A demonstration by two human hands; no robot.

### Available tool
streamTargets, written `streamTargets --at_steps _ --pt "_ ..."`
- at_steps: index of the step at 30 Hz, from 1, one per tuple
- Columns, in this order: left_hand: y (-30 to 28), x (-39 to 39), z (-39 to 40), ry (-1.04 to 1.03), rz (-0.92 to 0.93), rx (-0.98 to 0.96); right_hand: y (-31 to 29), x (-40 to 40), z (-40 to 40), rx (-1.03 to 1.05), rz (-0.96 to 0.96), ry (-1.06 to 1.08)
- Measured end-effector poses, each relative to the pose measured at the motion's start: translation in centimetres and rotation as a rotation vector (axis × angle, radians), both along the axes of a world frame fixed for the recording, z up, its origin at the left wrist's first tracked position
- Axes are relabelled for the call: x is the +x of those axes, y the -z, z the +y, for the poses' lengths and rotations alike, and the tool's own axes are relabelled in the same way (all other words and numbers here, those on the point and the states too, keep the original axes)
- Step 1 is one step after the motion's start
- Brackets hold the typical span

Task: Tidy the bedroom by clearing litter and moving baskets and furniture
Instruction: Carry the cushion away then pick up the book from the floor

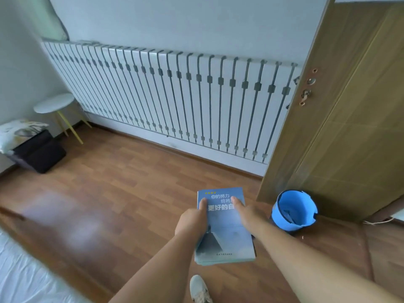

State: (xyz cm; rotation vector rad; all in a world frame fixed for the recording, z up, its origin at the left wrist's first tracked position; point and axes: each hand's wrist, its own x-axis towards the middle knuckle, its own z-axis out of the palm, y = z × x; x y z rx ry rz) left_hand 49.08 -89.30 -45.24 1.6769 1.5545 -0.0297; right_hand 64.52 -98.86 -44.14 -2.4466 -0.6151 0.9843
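I hold a blue book (225,235) with white Chinese lettering flat in front of me, above the wooden floor. My left hand (192,219) grips its left edge, thumb on the cover. On the right edge, my right hand (247,212) does the same, thumb lying across the title. A small blue bin (294,209) stands on the floor just right of the book, at the foot of the door, with some paper inside.
A brown wooden door (341,119) stands open on the right. A long white radiator cover (175,95) lines the far wall. At the left are a round white side table (54,103) and a black storage box with a cushion (37,149). A white bed edge (24,278) fills the bottom left. My shoe (199,288) shows below.
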Motion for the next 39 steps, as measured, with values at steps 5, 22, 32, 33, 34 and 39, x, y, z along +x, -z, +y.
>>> streamTargets --at_steps 5,22,32,33,34,39 --pt "-3.0 3.2 9.5 0.121 -0.036 0.102 -3.3 2.7 8.6 0.087 0.006 0.038" --pt "-1.8 -15.9 28.9 -0.535 -0.022 0.061 -1.9 -13.1 37.7 0.089 0.07 -0.519" --pt "0.2 -24.5 35.8 -0.941 0.041 0.038 0.3 -23.0 52.3 0.036 0.158 -0.943" --pt "0.2 -24.7 36.9 -0.97 0.043 0.033 0.4 -23.4 53.9 0.038 0.161 -0.976" --pt "0.3 -24.7 38.1 -1.0 0.044 0.028 0.5 -23.5 55.7 0.031 0.167 -1.002" --pt "-0.7 -23.6 46.9 -1.082 0.05 0.028 0.1 -23.5 66.2 -0.007 0.104 -1.129"
